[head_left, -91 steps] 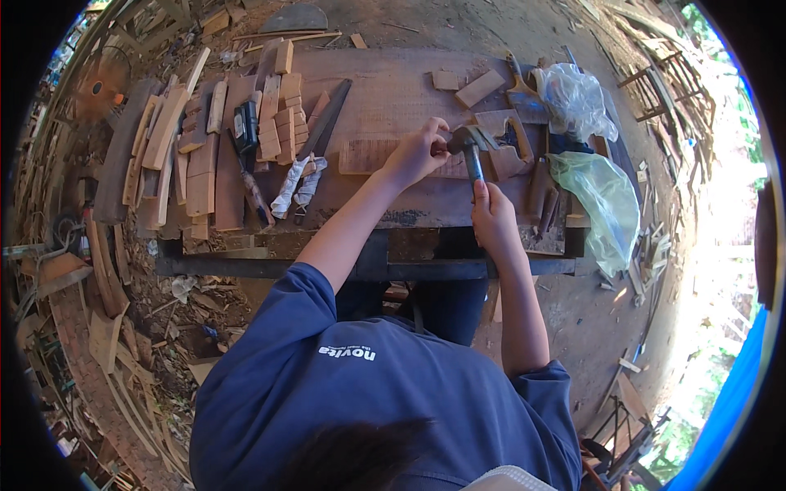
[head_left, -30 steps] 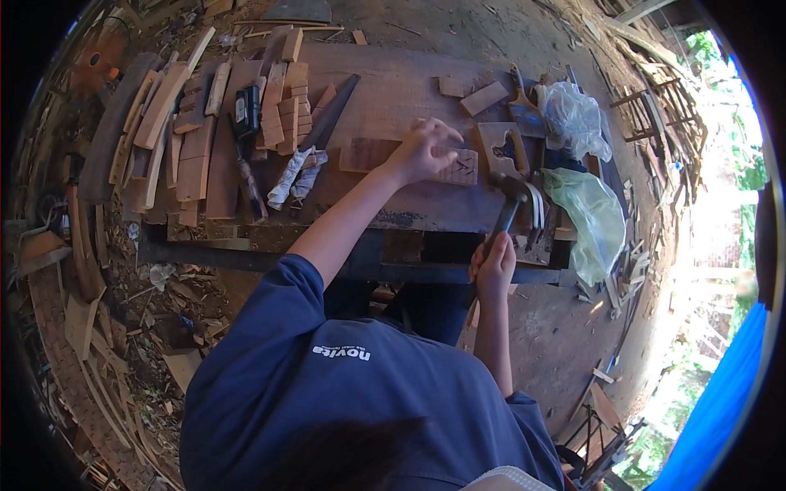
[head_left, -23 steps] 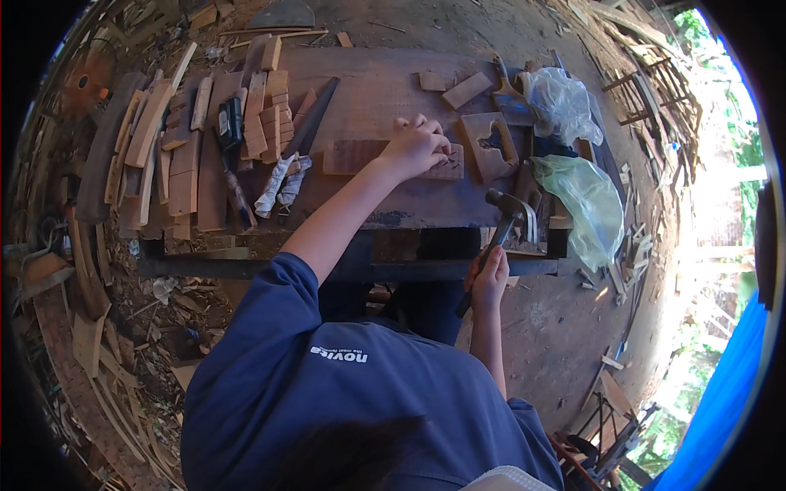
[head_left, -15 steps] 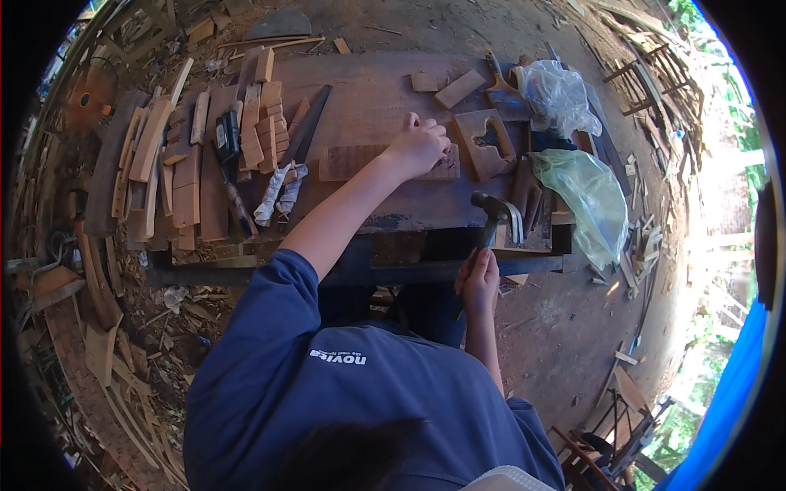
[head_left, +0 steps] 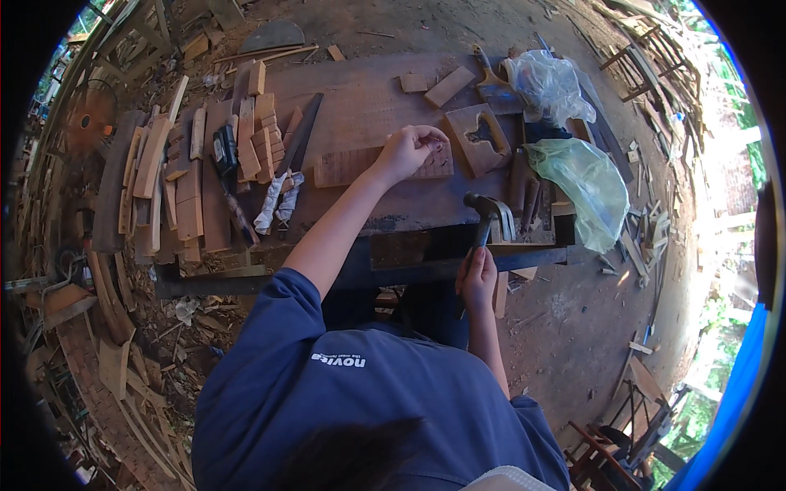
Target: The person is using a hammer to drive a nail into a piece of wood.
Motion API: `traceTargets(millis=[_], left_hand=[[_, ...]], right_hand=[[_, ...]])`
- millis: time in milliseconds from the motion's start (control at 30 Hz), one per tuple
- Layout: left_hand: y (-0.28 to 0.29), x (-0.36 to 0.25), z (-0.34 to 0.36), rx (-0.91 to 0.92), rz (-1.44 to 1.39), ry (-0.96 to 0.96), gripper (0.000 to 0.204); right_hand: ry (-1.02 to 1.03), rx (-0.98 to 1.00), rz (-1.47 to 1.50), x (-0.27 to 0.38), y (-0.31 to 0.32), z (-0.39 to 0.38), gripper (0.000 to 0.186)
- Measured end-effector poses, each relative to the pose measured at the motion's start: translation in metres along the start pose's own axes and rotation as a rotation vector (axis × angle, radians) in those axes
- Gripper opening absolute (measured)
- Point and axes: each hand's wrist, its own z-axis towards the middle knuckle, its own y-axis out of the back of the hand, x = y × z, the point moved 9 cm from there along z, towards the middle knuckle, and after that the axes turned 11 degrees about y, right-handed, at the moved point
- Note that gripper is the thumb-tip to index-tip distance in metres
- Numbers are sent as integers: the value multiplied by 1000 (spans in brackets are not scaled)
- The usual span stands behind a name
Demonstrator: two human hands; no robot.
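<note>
My left hand (head_left: 409, 154) is over the right part of a flat wooden board (head_left: 340, 170) with small dark marks at its right end. Its fingers are curled in a pinch; whatever is between them is too small to make out. My right hand (head_left: 478, 278) grips the shaft of a claw hammer (head_left: 488, 211), its head just above the workbench's front edge. Right of the board lies a cut-out wooden piece (head_left: 473, 151). Two small wood blocks (head_left: 449, 86) sit behind, beside a paintbrush (head_left: 491, 86).
Stacked wood strips (head_left: 149, 164), a dark power tool (head_left: 223, 151) and a cloth-wrapped handled blade (head_left: 305, 131) cover the bench's (head_left: 327, 78) left. Clear (head_left: 543, 90) and green plastic bags (head_left: 577, 184) lie at the right. Offcuts and scrap wood (head_left: 115, 360) litter the ground around.
From three seconds ago, the hammer has come down and toward me, away from my left hand. My left hand has since stayed over the board, its fingers shifting from raised to more closely curled.
</note>
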Motion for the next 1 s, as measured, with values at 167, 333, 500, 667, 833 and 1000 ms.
traceTargets(millis=[167, 333, 500, 667, 833, 1000], left_hand=[[0, 6, -2, 71, -74, 36, 16], [5, 2, -6, 20, 25, 22, 13], [12, -5, -12, -107, 164, -95, 10], [11, -10, -21, -225, 273, -225, 6], [6, -8, -26, -234, 275, -232, 15], [9, 1, -23, -246, 219, -189, 32]], right_hand=[[-55, 21, 18, -11, -1, 0, 36], [-67, 47, -5, -12, -2, 0, 37], [-70, 56, -3, -11, -3, 1, 38], [-74, 37, 7, -10, -2, 1, 37], [-34, 80, -50, 8, -9, 9, 36], [118, 131, -114, 76, -36, 42, 36]])
